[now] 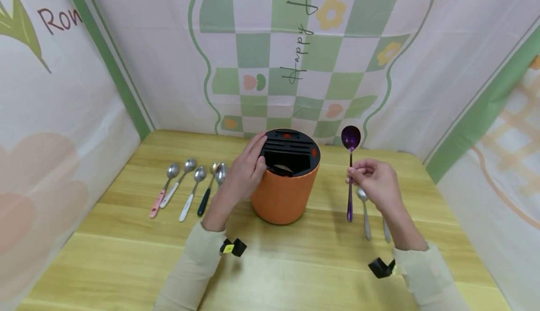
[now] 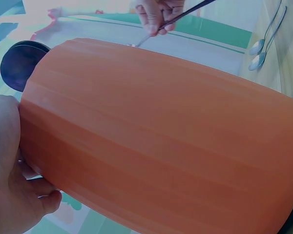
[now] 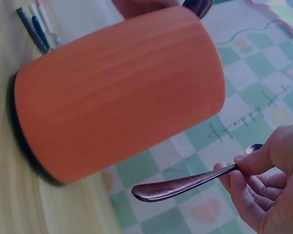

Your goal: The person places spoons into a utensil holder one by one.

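Note:
An orange cylindrical utensil holder (image 1: 283,198) with a slotted black top stands mid-table. My left hand (image 1: 244,173) holds its upper left edge, thumb toward the near side and fingers farther back. A dark round utensil bowl (image 2: 22,66) pokes up past the holder's rim in the left wrist view; the rest of it is hidden inside. To the right of the holder, my right hand (image 1: 375,180) pinches a long purple spoon (image 1: 350,187) at mid-handle between thumb and fingers. That spoon is raised above the table, bowl end up and handle end down.
Several spoons with pink, white and dark handles lie left of the holder, among them a pink-handled spoon (image 1: 158,203). Beneath my right hand rest two silver spoons (image 1: 366,219), partly covered. A printed curtain (image 1: 177,67) hangs behind the wooden table (image 1: 270,264).

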Demonstrator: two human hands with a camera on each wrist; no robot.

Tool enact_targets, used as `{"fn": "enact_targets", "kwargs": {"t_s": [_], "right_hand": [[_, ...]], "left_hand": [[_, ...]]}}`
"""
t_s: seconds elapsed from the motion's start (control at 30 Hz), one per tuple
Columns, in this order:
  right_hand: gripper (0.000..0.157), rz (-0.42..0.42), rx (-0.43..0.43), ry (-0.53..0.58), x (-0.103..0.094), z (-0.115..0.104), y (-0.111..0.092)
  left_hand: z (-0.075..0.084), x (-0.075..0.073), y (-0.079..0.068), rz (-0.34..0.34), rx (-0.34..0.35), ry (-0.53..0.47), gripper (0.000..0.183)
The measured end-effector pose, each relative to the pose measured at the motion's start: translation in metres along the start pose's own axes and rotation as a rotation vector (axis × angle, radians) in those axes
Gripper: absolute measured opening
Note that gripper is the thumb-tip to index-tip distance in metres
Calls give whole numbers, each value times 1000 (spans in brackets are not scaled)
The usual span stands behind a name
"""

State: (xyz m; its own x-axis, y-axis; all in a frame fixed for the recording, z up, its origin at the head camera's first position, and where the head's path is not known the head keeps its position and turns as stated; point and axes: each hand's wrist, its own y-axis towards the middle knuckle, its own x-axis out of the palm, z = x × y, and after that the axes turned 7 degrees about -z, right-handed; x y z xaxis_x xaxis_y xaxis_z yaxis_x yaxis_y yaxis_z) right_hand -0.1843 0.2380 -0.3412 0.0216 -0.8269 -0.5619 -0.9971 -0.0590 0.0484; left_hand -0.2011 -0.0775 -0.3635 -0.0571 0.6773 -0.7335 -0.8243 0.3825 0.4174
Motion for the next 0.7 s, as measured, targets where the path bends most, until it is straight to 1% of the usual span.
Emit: {"fn": "enact_targets", "kwargs": {"t_s": [0.17,0.43,0.7], "right_hand": [[21,1,-28,-4,2,-13,-4],[22,32,-74,-6,6,-29,-5],[19,80,-167,-20,10,-44,-6]], "left_hand": [[0,0,0,-3,-3,-2,57],[1,-1,0,-9,-5,-6,58],[-1,0,0,4,17,-7,56]]}}
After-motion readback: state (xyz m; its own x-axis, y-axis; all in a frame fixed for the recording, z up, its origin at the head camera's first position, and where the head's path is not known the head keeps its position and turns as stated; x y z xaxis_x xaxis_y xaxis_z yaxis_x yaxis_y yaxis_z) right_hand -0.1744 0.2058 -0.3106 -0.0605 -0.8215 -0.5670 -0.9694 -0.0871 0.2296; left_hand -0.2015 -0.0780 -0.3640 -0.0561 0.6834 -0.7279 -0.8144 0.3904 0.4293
